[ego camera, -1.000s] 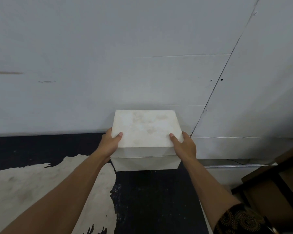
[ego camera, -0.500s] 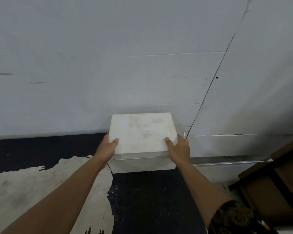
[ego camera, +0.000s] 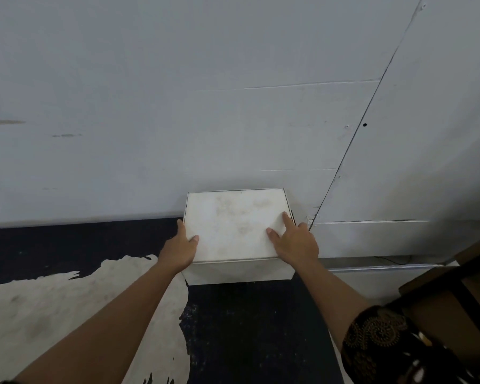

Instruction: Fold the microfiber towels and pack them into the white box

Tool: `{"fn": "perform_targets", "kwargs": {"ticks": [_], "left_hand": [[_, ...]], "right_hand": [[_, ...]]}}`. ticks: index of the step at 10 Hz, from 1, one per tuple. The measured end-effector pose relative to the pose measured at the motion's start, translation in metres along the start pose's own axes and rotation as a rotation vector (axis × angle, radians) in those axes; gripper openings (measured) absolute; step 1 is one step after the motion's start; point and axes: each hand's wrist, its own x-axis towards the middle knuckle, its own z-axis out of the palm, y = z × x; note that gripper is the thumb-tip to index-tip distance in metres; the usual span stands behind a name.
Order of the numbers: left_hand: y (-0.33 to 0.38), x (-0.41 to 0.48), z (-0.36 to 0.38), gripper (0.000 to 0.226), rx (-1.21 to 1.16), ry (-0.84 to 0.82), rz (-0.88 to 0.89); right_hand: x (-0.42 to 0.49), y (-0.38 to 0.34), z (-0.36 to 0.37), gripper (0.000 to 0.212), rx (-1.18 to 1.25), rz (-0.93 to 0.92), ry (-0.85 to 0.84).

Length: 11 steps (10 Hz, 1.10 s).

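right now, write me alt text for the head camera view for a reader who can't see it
A closed white box sits on a dark floor by a pale grey wall. The person's left hand holds its left edge, thumb on the lid, while the right hand presses flat fingers on the lid's right side. No towels are in view.

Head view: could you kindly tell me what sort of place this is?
Probably a bare workroom or storeroom corner: a plain white panelled wall, a worn black surface with its coating peeled off in patches, and what look like brown cartons at the right.
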Motion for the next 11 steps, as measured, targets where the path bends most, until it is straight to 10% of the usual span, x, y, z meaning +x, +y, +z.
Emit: {"fn": "perform_targets", "kwargs": {"ticks": [4, 6, 11], "left_hand": [[-0.007, -0.009, 0.005, 0.07, 0.043, -0.034, 0.101], [-0.021, -0.029, -0.003, 0.125, -0.043, -0.203, 0.307], [-0.055, -0.042, -0.036, 0.075, 0.365, -0.153, 0.442]], "right_hand": [[-0.009, 0.0, 0.01, 0.072, 0.044, 0.044, -0.062], [-0.009, -0.002, 0.01, 0.07, 0.019, 0.073, -0.061], [-0.099, -0.052, 0.033, 0.064, -0.063, 0.103, -0.08]]}}
